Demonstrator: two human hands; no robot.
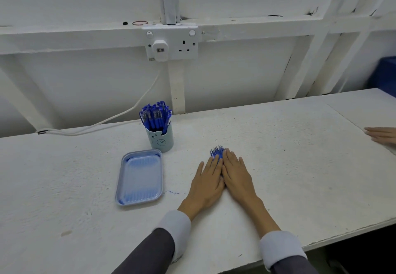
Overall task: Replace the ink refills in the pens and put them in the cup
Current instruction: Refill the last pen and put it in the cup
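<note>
Left hand (pixel 206 184) and right hand (pixel 236 175) lie flat side by side, fingers straight, gripping nothing, pressing on 1 bunch of thin blue ink refills (pixel 216 151) on the white table (pixel 289 166); pale blue bear-face cup (pixel 161 142) packed with blue pens (pixel 155 116) stands upright back-left, light blue rectangular plastic tray (pixel 140 177) lies left of the hands

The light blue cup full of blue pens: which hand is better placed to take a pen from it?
Left, probably. The left hand lies nearer the light blue cup, which stands to its front-left; the right hand would need to cross it.
</note>
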